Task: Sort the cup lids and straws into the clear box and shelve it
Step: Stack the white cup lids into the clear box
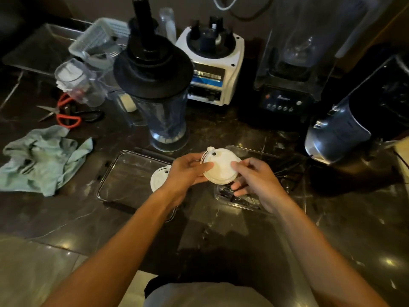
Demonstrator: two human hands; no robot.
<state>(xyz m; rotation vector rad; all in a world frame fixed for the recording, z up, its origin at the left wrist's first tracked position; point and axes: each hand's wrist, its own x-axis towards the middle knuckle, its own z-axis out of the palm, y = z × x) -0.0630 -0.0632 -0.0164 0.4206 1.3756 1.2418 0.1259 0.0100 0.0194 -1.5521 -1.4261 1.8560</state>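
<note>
A stack of white cup lids (221, 166) is held above the dark counter between both hands. My left hand (188, 170) grips its left edge and my right hand (254, 178) pinches its right edge. Under the left wrist another white lid (158, 179) lies in a clear flat tray or box lid (124, 180). Below my right hand stands the clear box (241, 201), with dark straws (285, 172) and wrapped items inside, partly hidden by the hand.
A blender jug with a black lid (159, 89) stands just behind the tray. White (212, 63) and black (285, 85) blender bases line the back, with a dark jug (338, 129) at right. A green cloth (44, 158) and red-handled scissors (64, 114) lie left.
</note>
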